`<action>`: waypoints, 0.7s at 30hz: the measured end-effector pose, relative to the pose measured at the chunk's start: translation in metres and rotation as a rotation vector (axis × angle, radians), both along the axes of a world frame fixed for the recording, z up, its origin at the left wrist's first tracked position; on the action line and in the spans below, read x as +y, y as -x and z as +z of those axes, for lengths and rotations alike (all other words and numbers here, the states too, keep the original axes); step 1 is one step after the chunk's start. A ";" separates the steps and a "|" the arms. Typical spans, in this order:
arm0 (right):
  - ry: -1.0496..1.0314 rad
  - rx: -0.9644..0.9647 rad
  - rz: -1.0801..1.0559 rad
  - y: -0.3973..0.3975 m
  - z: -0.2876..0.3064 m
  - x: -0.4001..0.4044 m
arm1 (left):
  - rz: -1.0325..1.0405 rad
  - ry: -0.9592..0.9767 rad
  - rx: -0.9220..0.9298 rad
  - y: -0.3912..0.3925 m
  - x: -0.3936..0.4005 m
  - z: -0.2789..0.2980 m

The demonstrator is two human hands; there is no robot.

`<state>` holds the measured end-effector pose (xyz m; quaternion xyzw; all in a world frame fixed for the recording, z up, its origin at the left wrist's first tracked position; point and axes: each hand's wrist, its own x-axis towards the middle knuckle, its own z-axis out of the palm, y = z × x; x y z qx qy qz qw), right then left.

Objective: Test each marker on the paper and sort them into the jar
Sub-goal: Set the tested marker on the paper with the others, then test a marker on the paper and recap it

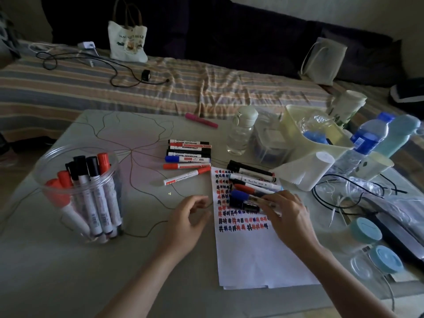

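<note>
My right hand [286,216] pinches a blue-capped marker [246,196] lying on the paper [250,255]; my left hand [187,220] hovers beside it, fingers loosely curled and holding nothing. The jar [78,193] stands well apart on the table [142,260]. Lifting carelessly, I might nudge the neighbouring markers and mix tested with untested.

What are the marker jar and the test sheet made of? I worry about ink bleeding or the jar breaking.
The jar looks like clear plastic or glass, I cannot tell which; the markers show through its glossy wall. The sheet looks like thin matte white paper, creased near the bottom edge.
</note>
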<state>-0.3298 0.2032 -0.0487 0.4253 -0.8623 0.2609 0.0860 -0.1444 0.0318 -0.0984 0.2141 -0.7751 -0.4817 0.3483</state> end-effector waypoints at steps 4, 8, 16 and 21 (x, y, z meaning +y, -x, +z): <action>-0.034 0.051 -0.109 0.011 -0.005 -0.001 | 0.060 0.047 -0.058 0.005 0.000 -0.001; -0.015 0.075 -0.102 0.013 -0.011 -0.004 | 0.248 0.178 -0.133 0.011 -0.023 0.006; 0.041 0.158 0.017 -0.002 -0.018 -0.006 | 0.422 0.402 -0.505 0.019 -0.083 0.024; 0.157 0.085 0.092 -0.017 -0.014 0.003 | 0.388 0.312 -0.518 0.018 -0.084 0.023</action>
